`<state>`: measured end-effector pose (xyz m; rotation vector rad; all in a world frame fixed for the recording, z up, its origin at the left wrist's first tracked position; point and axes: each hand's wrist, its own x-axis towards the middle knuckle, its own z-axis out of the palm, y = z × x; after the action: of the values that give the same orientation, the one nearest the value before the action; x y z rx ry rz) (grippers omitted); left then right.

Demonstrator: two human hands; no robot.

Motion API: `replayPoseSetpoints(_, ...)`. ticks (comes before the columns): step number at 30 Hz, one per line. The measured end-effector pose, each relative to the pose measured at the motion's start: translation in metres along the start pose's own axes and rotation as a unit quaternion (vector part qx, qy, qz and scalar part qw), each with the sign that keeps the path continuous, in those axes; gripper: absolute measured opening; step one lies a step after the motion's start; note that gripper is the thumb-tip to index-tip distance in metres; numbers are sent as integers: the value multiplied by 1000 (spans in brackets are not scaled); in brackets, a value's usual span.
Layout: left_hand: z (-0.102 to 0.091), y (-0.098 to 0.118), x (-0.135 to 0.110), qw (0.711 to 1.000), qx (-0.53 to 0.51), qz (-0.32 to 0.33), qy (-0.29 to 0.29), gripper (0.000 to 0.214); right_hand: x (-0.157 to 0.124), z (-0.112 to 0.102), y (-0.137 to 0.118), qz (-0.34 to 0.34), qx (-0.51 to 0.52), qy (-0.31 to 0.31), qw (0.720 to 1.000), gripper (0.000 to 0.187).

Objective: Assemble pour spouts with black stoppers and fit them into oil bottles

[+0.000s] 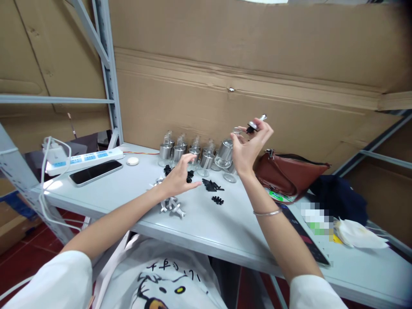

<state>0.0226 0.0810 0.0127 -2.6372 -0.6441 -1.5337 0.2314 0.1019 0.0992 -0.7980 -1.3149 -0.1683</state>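
Observation:
My right hand is raised above the table's far side, its fingers closed on a tilted glass bottle with a silver band. The same fingers also hold a silver-and-black pump top, apart from the bottle's neck. My left hand hovers with thumb and fingers spread, nothing between them. Under and beside it lie several silver pump heads and black collars, partly hidden by the hand. Thin black tubes and small black pieces lie to its right.
Several banded glass bottles stand along the cardboard wall. Leftward are a power strip, a phone and a round white object. A brown bag, a tablet and white tissue occupy the right.

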Motion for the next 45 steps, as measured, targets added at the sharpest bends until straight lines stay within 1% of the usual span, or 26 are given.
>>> replayPoseSetpoints(3,1,-1,-1,999,-12,48,-20,102,-16,4,-27,9,90,-11,996,63)
replayPoseSetpoints(4,0,0,-2,997,-14,65,-35,107,-25,6,-34,20,114,-19,993,63)
replayPoseSetpoints(6,-1,2,-4,993,-19,81,-84,111,-45,7,-43,51,143,-28,988,61)
replayPoseSetpoints(9,-3,7,-7,981,-19,56,-186,103,-67,5,-48,97,164,-33,981,59)
replayPoseSetpoints(10,-4,8,-8,977,-15,42,-209,98,-71,3,-47,105,168,-38,979,59)
replayPoseSetpoints(12,-6,11,-9,973,-6,29,-230,90,-73,-1,-45,106,169,-54,978,59)
replayPoseSetpoints(14,-8,13,-8,971,2,29,-237,87,-71,-6,-41,79,163,-62,982,63)
replayPoseSetpoints(17,-10,15,-7,966,7,50,-253,87,-69,-10,-37,8,134,-65,989,73)
replayPoseSetpoints(19,-10,16,-6,963,14,67,-261,85,-70,-11,-35,-22,110,-89,990,74)
replayPoseSetpoints(22,-9,15,-6,959,27,76,-270,82,-73,-10,-33,-34,87,-128,987,62)
replayPoseSetpoints(24,-9,14,-6,958,35,74,-274,83,-76,-10,-32,-37,84,-136,987,54)
replayPoseSetpoints(26,-10,12,-7,960,41,71,-269,84,-76,-10,-31,-35,87,-135,986,49)
replayPoseSetpoints(29,-11,10,-7,965,48,69,-247,87,-76,-11,-33,-20,99,-131,986,46)
replayPoseSetpoints(33,-10,9,-6,966,49,88,-239,89,-80,-9,-39,16,135,-137,981,41)
replayPoseSetpoints(37,-9,9,-6,962,40,111,-248,87,-89,-2,-47,38,190,-135,972,47)
replayPoseSetpoints(41,-11,10,-5,966,26,113,-231,85,-97,4,-52,64,173,-130,974,55)
replayPoseSetpoints(43,-12,13,-4,966,18,122,-226,84,-99,6,-52,83,159,-117,977,53)
replayPoseSetpoints(45,-12,17,-3,965,9,131,-228,83,-100,8,-52,98,169,-91,977,45)
